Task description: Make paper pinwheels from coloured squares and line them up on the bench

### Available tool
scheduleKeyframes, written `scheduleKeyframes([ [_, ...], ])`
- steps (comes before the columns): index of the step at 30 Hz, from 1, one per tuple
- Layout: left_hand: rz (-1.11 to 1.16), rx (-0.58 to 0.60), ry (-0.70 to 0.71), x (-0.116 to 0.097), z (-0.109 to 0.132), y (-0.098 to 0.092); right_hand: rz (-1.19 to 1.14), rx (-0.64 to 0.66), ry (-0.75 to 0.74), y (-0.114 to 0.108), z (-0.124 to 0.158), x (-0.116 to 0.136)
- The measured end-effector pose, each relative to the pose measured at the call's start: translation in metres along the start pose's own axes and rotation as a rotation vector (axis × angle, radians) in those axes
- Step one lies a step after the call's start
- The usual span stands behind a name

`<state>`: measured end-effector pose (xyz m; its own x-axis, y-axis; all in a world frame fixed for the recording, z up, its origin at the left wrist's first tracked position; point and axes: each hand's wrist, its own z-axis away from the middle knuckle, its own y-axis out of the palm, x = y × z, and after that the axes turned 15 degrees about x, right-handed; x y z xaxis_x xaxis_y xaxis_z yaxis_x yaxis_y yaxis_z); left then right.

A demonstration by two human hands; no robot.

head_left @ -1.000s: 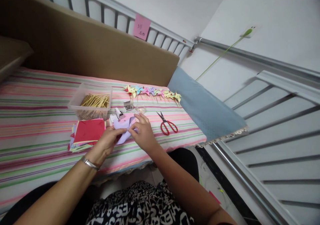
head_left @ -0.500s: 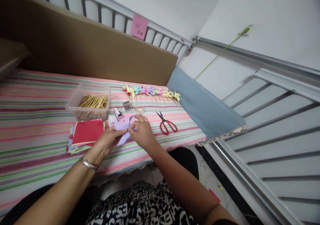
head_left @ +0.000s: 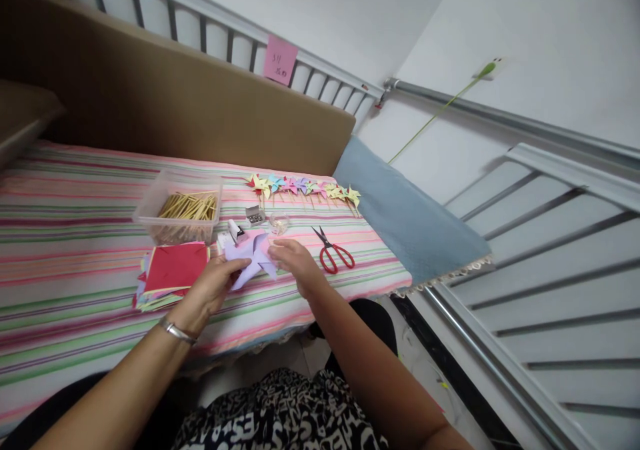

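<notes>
My left hand (head_left: 215,287) pinches the near corner of a lilac paper piece (head_left: 250,253), partly folded into a pinwheel shape, just above the striped cloth. My right hand (head_left: 295,260) lies flat at the paper's right edge, fingers stretched toward its middle and touching it. A stack of coloured paper squares (head_left: 173,270) with a red sheet on top lies left of my left hand. Behind the lilac paper sit a small white stapler (head_left: 233,231), a little box of staples (head_left: 255,215) and a small clear dish (head_left: 279,223).
A clear tub of wooden sticks (head_left: 183,208) stands behind the paper stack. Red-handled scissors (head_left: 334,250) lie right of my right hand. A row of finished pinwheels (head_left: 303,187) lies further back. A brown board (head_left: 175,103) and metal rails bound the bed; a blue pillow (head_left: 405,217) lies right.
My right hand has let go of its pinch on the lilac paper's folds and flattened out beside it. The paper now lies more spread. My left hand keeps its hold.
</notes>
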<state>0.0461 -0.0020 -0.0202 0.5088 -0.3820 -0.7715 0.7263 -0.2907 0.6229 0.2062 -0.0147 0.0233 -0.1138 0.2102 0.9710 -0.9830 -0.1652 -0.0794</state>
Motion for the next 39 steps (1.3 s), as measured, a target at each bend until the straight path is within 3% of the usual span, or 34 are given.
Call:
scheduleKeyframes([
  [3, -0.003, 0.007, -0.003, 0.001, 0.001, 0.003, -0.072, 0.165, 0.030, 0.007, 0.002, -0.004],
  [5, -0.010, -0.006, -0.008, 0.003, 0.002, 0.004, -0.067, 0.206, -0.005, 0.012, 0.002, -0.008],
  [18, -0.113, -0.061, -0.013, 0.011, -0.001, 0.000, 0.098, 0.143, -0.034, 0.016, -0.015, -0.029],
  [22, -0.159, -0.110, 0.030, 0.001, 0.000, -0.002, 0.051, 0.222, -0.087, 0.018, -0.011, -0.020],
  [25, -0.130, -0.171, 0.090, -0.019, 0.001, -0.013, 0.019, 0.235, -0.114, 0.010, -0.016, -0.016],
  [32, 0.102, -0.331, 0.478, -0.077, 0.012, -0.054, 0.543, 0.034, -0.093, -0.024, -0.067, -0.034],
  [39, 0.141, -0.356, 0.540, -0.081, 0.011, -0.065, 0.787, 0.093, -0.080, 0.002, -0.129, -0.031],
])
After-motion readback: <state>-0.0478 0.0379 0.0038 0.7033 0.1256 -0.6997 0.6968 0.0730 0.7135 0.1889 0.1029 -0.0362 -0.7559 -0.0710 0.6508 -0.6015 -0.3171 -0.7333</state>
